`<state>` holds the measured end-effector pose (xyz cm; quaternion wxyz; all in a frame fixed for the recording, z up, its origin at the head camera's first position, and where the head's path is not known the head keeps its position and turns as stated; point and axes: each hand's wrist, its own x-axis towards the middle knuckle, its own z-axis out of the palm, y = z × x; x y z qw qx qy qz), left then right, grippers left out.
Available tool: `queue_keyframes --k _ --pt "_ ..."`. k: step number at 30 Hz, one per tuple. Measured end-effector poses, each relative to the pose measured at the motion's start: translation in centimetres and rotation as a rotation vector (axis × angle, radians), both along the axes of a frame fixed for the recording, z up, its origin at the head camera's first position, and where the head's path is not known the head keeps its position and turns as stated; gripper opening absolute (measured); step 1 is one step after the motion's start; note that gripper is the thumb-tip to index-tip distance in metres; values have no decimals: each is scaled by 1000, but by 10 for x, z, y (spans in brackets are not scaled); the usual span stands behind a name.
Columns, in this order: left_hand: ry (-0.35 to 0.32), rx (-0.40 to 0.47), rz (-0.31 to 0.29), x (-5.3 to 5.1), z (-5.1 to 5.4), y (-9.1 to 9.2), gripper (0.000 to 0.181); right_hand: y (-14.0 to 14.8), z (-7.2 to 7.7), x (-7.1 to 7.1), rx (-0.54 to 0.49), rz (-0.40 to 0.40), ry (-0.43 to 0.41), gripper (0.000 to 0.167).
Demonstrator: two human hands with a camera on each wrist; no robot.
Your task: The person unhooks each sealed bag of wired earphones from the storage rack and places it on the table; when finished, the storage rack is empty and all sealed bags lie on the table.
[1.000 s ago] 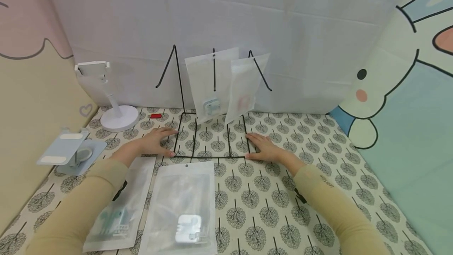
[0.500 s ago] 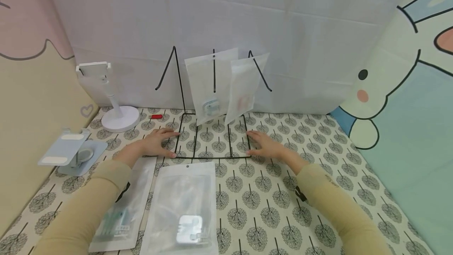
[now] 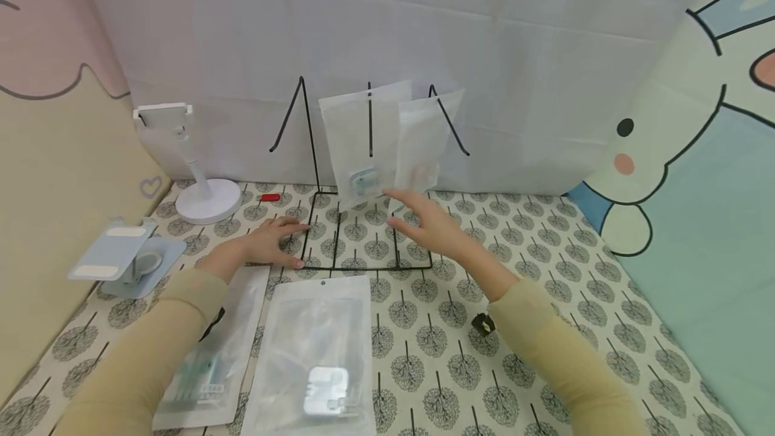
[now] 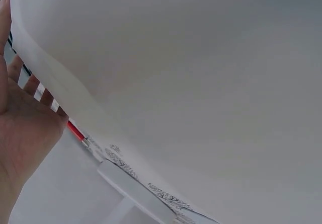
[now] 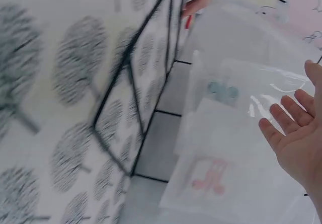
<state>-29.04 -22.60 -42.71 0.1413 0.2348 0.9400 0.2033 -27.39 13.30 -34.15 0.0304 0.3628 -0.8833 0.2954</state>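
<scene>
- Left hand [image 3: 269, 241]: thumb and forefinger spread, tips at the side bar of the wire rack [image 3: 366, 268]
- The wire rack stands near the table's [image 3: 545, 355] back edge; probably light, stiff, best taken by its base bars
- On its hooks, two bags [image 3: 351, 143], likely soft and slippery; pinch their top edges
- Right hand [image 3: 434, 226]: fingers spread, near the bags, contact unclear

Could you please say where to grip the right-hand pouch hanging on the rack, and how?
I'd pinch that pouch by its lower right edge, from the right: its top hangs on a hook, another pouch hangs at its left, and none at its right.
</scene>
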Motion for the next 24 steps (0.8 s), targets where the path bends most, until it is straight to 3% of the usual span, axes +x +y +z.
queue_keyframes --k 5,15,20,24 --pt "6 -6 -6 -2 1 3 91 -17 10 -10 -188 12 37 52" --pt "9 -19 -2 -2 1 4 90 -37 32 -21 -327 -35 -173 58" --pt "14 -20 -4 -1 1 3 90 -40 29 -40 -363 -44 -178 61" --pt "17 -24 -2 0 1 3 90 -40 18 -65 -371 -65 -162 63"
